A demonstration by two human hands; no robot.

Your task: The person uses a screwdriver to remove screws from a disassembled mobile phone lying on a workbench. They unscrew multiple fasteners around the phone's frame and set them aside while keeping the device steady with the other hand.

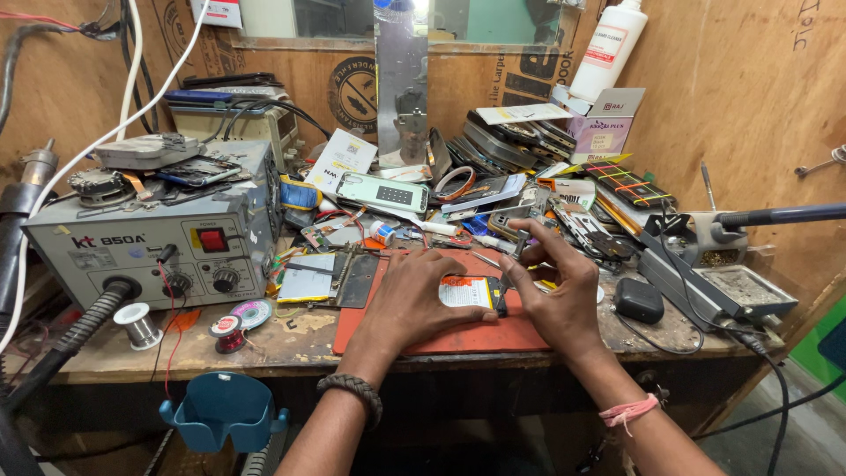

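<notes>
A cluttered wooden workbench (291,348) carries a grey rework station (150,247) at nine o'clock and an orange mat (458,339) at centre. The left hand (414,300) presses flat, fingers spread, on a white-and-orange phone battery (467,291). The right hand (560,295), at three o'clock, pinches the battery's end.

Your left hand (414,300) covers the left end of the phone battery (470,292) at the centre of the frame, and your right hand (560,295) hides whatever its fingertips pinch. Both forearms run off the bottom edge. The blue holder (222,411) at lower left is cut off below. The white bottle (608,48) at upper right loses its cap to the top edge.
</notes>
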